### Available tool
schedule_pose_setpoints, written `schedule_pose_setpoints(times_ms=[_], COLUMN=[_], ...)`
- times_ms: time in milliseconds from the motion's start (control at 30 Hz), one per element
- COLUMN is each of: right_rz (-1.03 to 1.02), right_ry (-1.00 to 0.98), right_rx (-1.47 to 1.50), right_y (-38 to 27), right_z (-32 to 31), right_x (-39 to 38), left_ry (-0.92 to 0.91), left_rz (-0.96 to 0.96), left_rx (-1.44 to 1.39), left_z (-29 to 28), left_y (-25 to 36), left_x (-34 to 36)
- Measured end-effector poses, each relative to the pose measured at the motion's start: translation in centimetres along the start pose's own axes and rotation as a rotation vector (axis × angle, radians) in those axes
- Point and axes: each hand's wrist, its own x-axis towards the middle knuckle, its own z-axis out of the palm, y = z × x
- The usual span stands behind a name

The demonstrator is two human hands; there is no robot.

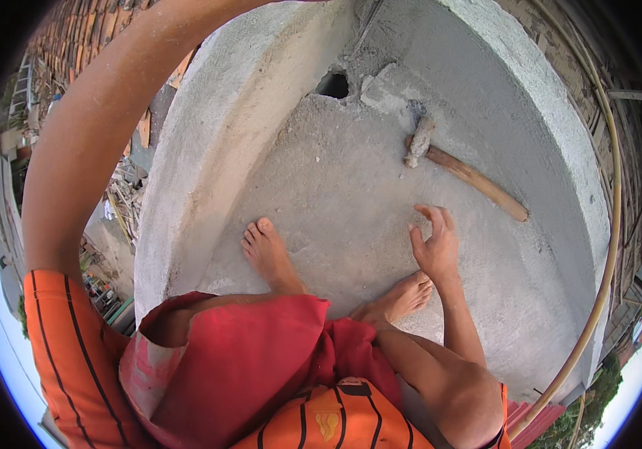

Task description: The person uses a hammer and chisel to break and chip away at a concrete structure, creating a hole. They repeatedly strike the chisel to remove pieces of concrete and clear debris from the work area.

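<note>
My right hand point(438, 245) is held over the grey concrete floor point(321, 194), just above my right foot. Its fingers are loosely bent and apart, with nothing between them. Beyond it and to the right lies a hammer point(478, 179). The hammer's worn, cement-crusted head points to the far left, and its wooden handle slants toward the near right. My left arm point(81, 150) reaches up along the left side and leaves through the top edge, so my left hand is out of the picture.
A dark hole point(333, 85) opens in the far corner, beside rough broken cement point(390, 88). Low concrete walls point(209, 142) curve along both sides. A yellowish hose point(614, 187) runs down the right. Tiled roofs point(81, 37) and rubble lie beyond the left wall. My bare feet point(270, 258) rest on the floor.
</note>
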Motion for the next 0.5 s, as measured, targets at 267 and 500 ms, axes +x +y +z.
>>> schedule_pose_setpoints(times_ms=[267, 500], right_rz=[-0.079, -0.061], right_ry=[0.274, 0.325], right_rx=[-0.353, -0.424], right_y=[6.4, 5.7], right_z=[-4.4, -3.4], right_x=[5.4, 6.5], left_ry=[0.137, 0.349], left_rz=[-0.178, -0.267], left_rx=[0.140, -0.006], left_z=[5.7, 7.3], left_y=[-3.2, -4.7], left_x=[-1.8, -5.7])
